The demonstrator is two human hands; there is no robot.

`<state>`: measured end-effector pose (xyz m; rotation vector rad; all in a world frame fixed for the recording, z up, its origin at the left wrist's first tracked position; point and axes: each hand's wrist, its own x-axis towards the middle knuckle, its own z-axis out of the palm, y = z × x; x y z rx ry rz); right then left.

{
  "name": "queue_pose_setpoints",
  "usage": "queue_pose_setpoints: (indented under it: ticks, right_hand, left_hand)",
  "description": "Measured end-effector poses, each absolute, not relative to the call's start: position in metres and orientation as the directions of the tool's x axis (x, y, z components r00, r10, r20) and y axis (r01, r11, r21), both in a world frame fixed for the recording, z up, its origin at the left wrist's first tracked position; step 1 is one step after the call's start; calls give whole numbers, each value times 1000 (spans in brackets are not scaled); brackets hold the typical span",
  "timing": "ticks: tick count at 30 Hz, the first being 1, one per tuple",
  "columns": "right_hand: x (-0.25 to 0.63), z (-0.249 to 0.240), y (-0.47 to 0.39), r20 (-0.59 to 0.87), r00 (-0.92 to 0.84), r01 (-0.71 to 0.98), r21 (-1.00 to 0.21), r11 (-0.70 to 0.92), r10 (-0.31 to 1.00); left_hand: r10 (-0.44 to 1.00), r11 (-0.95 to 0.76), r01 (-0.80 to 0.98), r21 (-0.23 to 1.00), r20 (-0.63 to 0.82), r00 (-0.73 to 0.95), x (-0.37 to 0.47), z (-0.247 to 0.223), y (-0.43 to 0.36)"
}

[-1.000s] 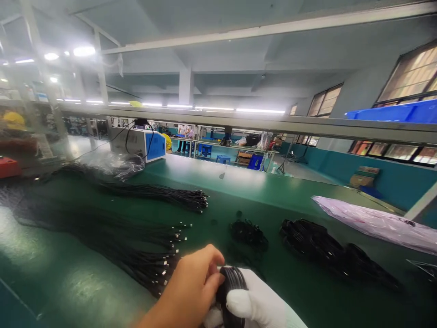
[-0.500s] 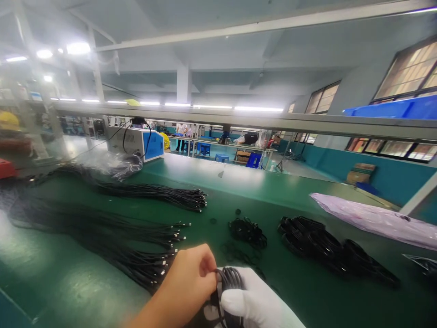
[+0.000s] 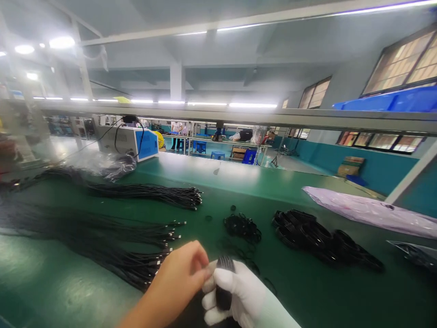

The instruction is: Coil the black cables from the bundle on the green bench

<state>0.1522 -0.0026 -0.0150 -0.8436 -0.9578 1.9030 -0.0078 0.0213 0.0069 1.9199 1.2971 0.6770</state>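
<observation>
A coil of black cable (image 3: 224,282) is gripped in my right hand (image 3: 246,287), which wears a white glove. The gloved thumb presses across the coil and the fingers wrap behind it. My bare left hand (image 3: 182,273) is just left of the coil, its thumb and fingertips pinched close to the gloved fingers. What the left fingers hold, if anything, I cannot make out. Beyond my hands lies a small heap of thin black bands (image 3: 243,228). To my left, a spread of loose black cables (image 3: 123,255) lies with its metal plugs toward me.
Another cable bundle (image 3: 153,193) lies farther back on the green table (image 3: 273,291). Several finished-looking black coils (image 3: 310,232) are piled at right, before a pinkish plastic bag (image 3: 362,212). A blue and grey machine (image 3: 136,143) stands at back left beside clear plastic (image 3: 118,167).
The coil has turned and now shows more edge-on in my gloved hand. My left hand has moved slightly away from it. The view has shifted a little.
</observation>
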Motion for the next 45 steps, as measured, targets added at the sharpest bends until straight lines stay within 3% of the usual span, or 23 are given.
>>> queue_pose_setpoints:
  ticks: [3,7,9,12,14,26,31,38,41,45]
  right_hand:
    - [149,-17,-2,-63,-474,-471,-824,-314,878]
    - [145,-13,-2,66,-474,-528,-819,-224,878]
    - [148,-14,-2,29,-500,-521,-808,-274,865]
    - [155,-18,-2,-141,-544,-446,-786,-428,827]
    - [156,-20,-3,-212,-557,-380,-795,-473,803]
    - [144,-2,-6,-187,-536,-155,-937,-314,823]
    - [141,0,-6,-198,-515,-105,-951,-291,834]
    - [145,-17,-7,-328,-434,-201,-872,-445,839]
    - [155,-16,-7,-337,-494,-327,-782,-531,801]
    - [159,-12,-7,-222,-585,-382,-773,-506,780]
  left_hand:
    - [863,-397,572,718,80,499,-8,-2,7]
    - [826,-537,602,592,223,518,-3,-14,-3]
    - [829,-508,559,655,196,524,-6,-11,-1]
    - [887,-315,469,825,80,455,-15,3,7]
    - [916,-249,470,847,48,399,-19,9,13]
    - [879,-468,632,618,252,405,-9,-11,15]
    - [879,-474,635,611,279,388,-8,-16,15]
    - [913,-379,550,744,204,353,-7,-15,24]
    - [907,-349,485,802,158,390,-11,-12,27]
    - [842,-517,618,591,224,491,-10,-18,23]
